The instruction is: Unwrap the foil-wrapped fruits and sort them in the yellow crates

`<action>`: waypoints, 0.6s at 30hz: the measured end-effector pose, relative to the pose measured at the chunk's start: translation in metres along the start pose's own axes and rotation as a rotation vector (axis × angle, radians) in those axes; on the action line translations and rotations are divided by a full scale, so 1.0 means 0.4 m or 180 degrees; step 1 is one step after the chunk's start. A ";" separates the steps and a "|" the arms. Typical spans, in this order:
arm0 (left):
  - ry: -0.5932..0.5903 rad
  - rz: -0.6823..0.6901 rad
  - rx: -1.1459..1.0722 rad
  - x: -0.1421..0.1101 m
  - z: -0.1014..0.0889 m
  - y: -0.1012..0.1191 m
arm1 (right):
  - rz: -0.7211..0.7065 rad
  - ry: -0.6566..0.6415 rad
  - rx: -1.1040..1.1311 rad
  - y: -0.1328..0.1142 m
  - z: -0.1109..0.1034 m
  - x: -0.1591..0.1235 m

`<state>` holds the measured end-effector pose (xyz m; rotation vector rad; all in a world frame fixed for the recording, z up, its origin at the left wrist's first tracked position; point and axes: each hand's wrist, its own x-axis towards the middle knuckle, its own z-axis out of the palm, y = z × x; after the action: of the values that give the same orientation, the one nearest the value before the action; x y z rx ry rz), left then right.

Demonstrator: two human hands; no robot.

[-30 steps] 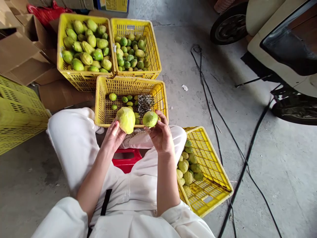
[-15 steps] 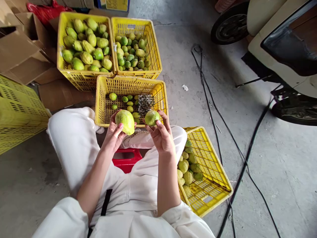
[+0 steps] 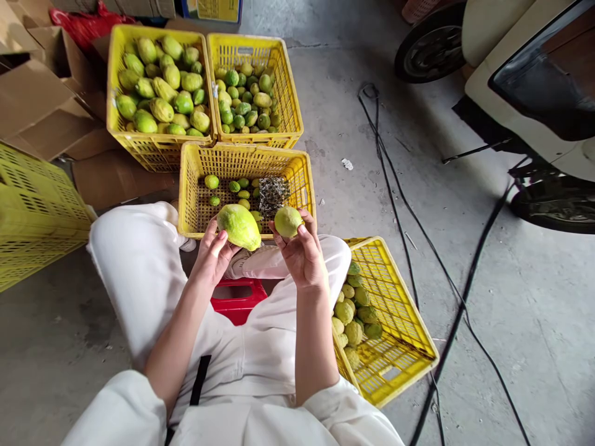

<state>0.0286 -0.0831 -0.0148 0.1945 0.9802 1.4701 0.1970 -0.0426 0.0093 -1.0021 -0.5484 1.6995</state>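
Observation:
My left hand [image 3: 212,257] is closed around a large yellow-green lemon [image 3: 239,227], its pointed end tilted down to the right. Between the thumb and fingers of my right hand [image 3: 302,254] sits a smaller, rounder lemon [image 3: 287,222]. Both fruits are held side by side, apart from each other, above the near edge of a yellow crate [image 3: 186,186]. Inside that crate lie several small green and yellow fruits [image 3: 211,181] and a patterned dark-and-silver piece [image 3: 273,194] whose kind I cannot make out.
Beyond stand a crate full of large lemons [image 3: 162,109] and a crate of smaller green ones [image 3: 244,106]. A tilted crate [image 3: 404,347] with lemons leans by my right leg. Cardboard [image 3: 37,105] lies left; black cables [image 3: 446,347] and a white vehicle [image 3: 525,93] are right.
The large lemon has turned in my left hand, its tip swinging to the right. The small lemon has rotated in my right fingers, showing a yellower side.

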 end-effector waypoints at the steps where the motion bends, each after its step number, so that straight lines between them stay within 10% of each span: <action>1: -0.0006 -0.0001 0.0000 0.000 0.002 0.003 | -0.0002 0.0017 0.0017 -0.001 0.000 -0.001; 18: -0.0065 -0.0059 0.0082 0.005 -0.005 0.000 | 0.0079 0.0045 -0.0318 0.005 -0.016 0.010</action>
<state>0.0270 -0.0823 -0.0169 0.2183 0.9824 1.4366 0.2008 -0.0403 0.0029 -1.0955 -0.6191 1.6992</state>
